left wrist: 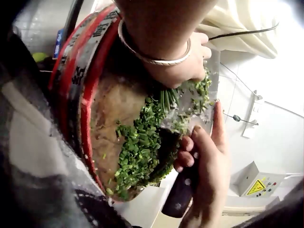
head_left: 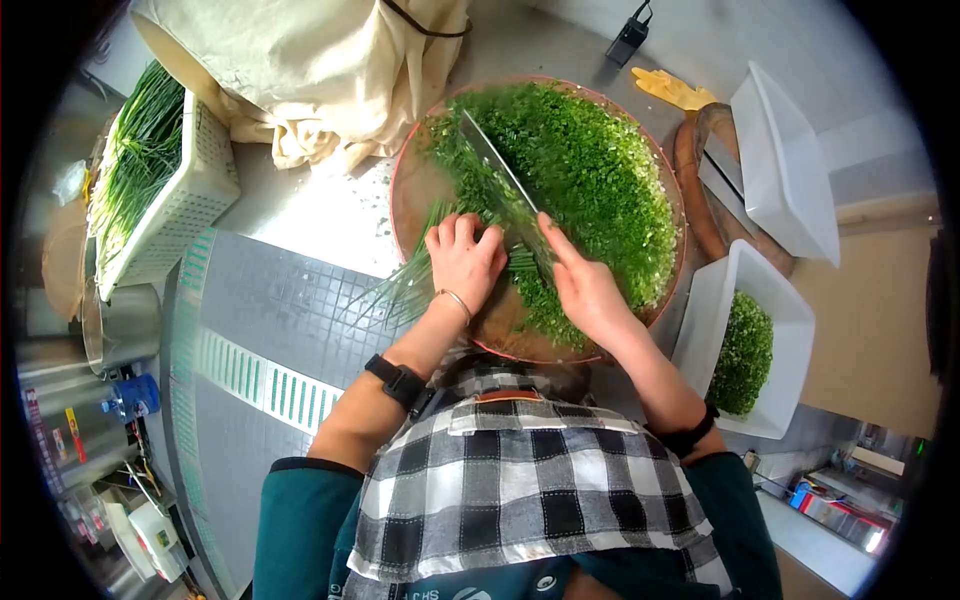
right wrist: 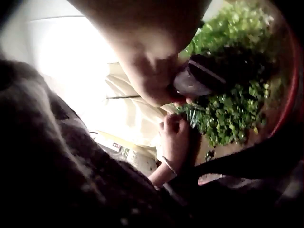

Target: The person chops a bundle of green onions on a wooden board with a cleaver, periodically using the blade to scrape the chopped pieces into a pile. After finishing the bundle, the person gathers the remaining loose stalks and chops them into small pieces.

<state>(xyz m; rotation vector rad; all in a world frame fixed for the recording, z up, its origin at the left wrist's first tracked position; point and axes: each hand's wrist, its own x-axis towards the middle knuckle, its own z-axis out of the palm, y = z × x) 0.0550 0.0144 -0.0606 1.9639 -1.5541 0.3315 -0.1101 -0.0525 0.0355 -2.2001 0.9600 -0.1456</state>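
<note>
On the round chopping board point(head_left: 415, 190) lies a wide heap of chopped green onion point(head_left: 600, 180). My left hand point(head_left: 466, 262), fingers curled, presses a bunch of long green stalks point(head_left: 405, 285) to the board. My right hand point(head_left: 590, 295) grips a cleaver, whose blade point(head_left: 500, 165) stands close beside the left fingers. The dark handle point(left wrist: 179, 192) shows in the left wrist view, bits of onion sticking to the blade. In the right wrist view the handle end point(right wrist: 194, 83) juts from the right hand point(right wrist: 152, 80).
At the left stands a white basket point(head_left: 200, 165) of whole green onions, near a cream cloth point(head_left: 310, 70). On the right are a white tub point(head_left: 745, 270) holding chopped onion, another white tub point(head_left: 790, 170), a yellow glove point(head_left: 675, 90) and a black device point(head_left: 628, 40).
</note>
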